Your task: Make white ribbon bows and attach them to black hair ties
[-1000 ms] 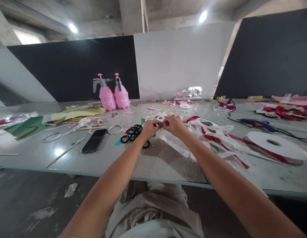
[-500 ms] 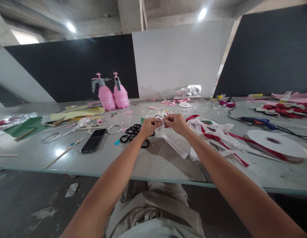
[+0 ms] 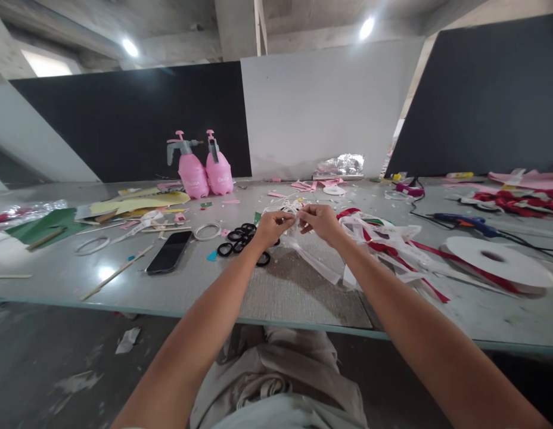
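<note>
Both my hands meet over the middle of the table, fingers pinched close together. My left hand [image 3: 273, 229] is closed on a white ribbon [image 3: 314, 263], whose tail runs down to the right onto the board. Opposite it, my right hand [image 3: 320, 221] pinches at the same ribbon; the exact spot is small and partly covered by the fingers. Black hair ties [image 3: 237, 236] lie in a pile beside my left hand. To the right of my right wrist lies a tangle of white ribbon [image 3: 390, 238] mixed with red ribbon [image 3: 431, 288].
A phone [image 3: 170, 252], a white ring [image 3: 207, 232] and a thin stick [image 3: 117, 272] lie on the left. Two pink spray bottles [image 3: 193, 176] stand behind. On the right are a ribbon spool [image 3: 500, 261] and a blue glue gun [image 3: 466, 223] with its cord.
My right hand's fingers have shifted slightly at the pinch point. My left hand stays almost in place, and the view has moved a little.
</note>
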`<action>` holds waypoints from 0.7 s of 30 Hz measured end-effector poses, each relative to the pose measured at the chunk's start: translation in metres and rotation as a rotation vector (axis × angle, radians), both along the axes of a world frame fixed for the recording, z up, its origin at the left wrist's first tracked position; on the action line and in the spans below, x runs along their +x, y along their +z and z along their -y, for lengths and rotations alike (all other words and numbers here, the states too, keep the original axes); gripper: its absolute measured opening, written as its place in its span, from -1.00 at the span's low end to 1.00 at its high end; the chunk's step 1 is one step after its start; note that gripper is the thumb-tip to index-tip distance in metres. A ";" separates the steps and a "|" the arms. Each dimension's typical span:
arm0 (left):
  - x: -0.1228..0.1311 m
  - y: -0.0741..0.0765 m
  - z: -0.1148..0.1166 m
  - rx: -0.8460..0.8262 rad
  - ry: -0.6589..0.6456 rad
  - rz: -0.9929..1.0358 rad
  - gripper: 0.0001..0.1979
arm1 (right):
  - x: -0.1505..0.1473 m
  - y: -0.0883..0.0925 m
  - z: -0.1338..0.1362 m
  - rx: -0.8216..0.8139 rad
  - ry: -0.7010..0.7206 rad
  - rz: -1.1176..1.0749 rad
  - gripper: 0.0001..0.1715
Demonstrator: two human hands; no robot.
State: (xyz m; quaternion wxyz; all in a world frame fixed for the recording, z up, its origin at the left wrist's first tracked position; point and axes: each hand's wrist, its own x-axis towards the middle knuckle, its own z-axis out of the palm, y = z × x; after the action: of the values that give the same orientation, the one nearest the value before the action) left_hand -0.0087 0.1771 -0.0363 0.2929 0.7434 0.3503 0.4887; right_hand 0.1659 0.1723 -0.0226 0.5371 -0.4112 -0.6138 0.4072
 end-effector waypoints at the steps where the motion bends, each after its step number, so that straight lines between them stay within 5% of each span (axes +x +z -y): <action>1: 0.000 0.000 0.000 -0.002 0.008 0.002 -0.70 | 0.002 0.001 -0.001 -0.016 -0.034 -0.049 -0.71; 6: -0.002 -0.003 -0.002 -0.040 0.071 -0.014 -0.64 | 0.026 0.005 -0.010 0.033 -0.217 -0.140 -0.68; 9: -0.001 -0.003 -0.002 -0.076 0.055 0.031 -0.62 | 0.034 0.001 -0.014 0.099 -0.273 0.104 -0.60; 13: 0.000 -0.003 -0.003 -0.086 0.032 0.103 -0.59 | 0.026 -0.006 -0.015 0.243 -0.345 0.412 -0.80; 18: 0.000 -0.001 -0.002 -0.092 -0.005 0.132 -0.53 | 0.003 -0.009 -0.007 -0.052 -0.038 0.231 -0.38; 21: -0.001 0.001 0.000 -0.074 -0.011 0.112 -0.55 | -0.006 -0.012 -0.002 -0.043 0.026 0.095 -0.43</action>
State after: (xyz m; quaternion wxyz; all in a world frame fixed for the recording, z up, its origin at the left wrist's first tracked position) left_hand -0.0093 0.1769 -0.0353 0.3423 0.7053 0.3471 0.5146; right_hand 0.1598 0.1748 -0.0342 0.4930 -0.4334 -0.6349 0.4074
